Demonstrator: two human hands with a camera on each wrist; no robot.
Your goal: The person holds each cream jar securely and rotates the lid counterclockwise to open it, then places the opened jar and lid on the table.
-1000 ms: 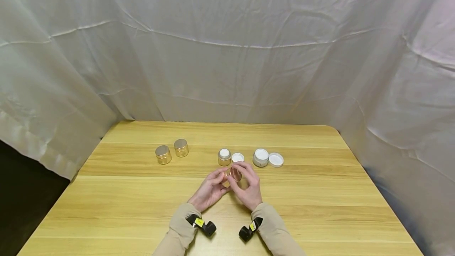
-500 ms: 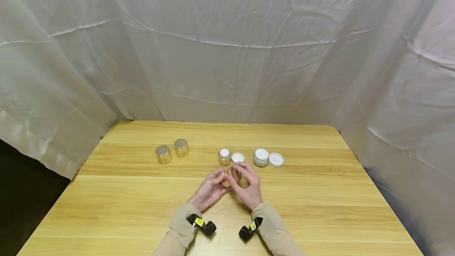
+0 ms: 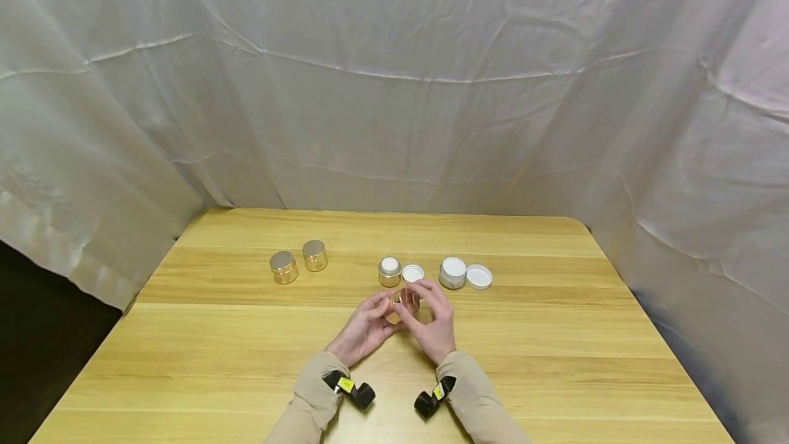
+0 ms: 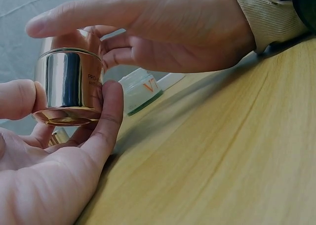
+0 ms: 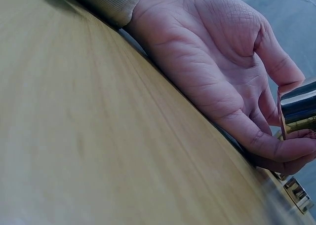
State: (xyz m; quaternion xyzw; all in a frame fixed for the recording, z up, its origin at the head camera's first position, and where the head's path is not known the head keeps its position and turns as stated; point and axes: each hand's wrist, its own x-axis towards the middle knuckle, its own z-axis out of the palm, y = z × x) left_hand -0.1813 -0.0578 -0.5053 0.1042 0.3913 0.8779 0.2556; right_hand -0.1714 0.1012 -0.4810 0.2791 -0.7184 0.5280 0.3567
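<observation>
Gripping one shiny gold jar (image 4: 69,81) between the two hands, just above the near-middle of the desk (image 3: 555,334); jar is a short cylinder, mirror-glossy metallic wall, coppery tone at the top and bottom, small dark print on its side, partly covered by fingers; left hand (image 3: 362,333) has thumb and fingers curled round the lower body, only a jar-wide gap between them; right hand (image 3: 433,326) has thumb and fingertips bent round the upper end, palm clear of the metal; desk is pale yellow wood, smooth, long straight grain lines; two gold jars with flat, duller metallic tops, left jar (image 3: 283,268) and farther jar (image 3: 315,256), stand upright at the left, near each other, apart; small uncovered gold jar (image 3: 390,279) beyond the hands, round white top surface, cream or inner seal, cannot tell; round white disc (image 3: 412,273) lies flat just beside it; greenish glass jar (image 3: 453,281) to the right, wider, white top, orange lettering seen from the left wrist; round white lid (image 3: 479,277) lies right next to it, raised rim; beige sleeves (image 3: 317,389), ribbed cuffs; grey curtain (image 3: 394,129) behind, satiny, creased.
</observation>
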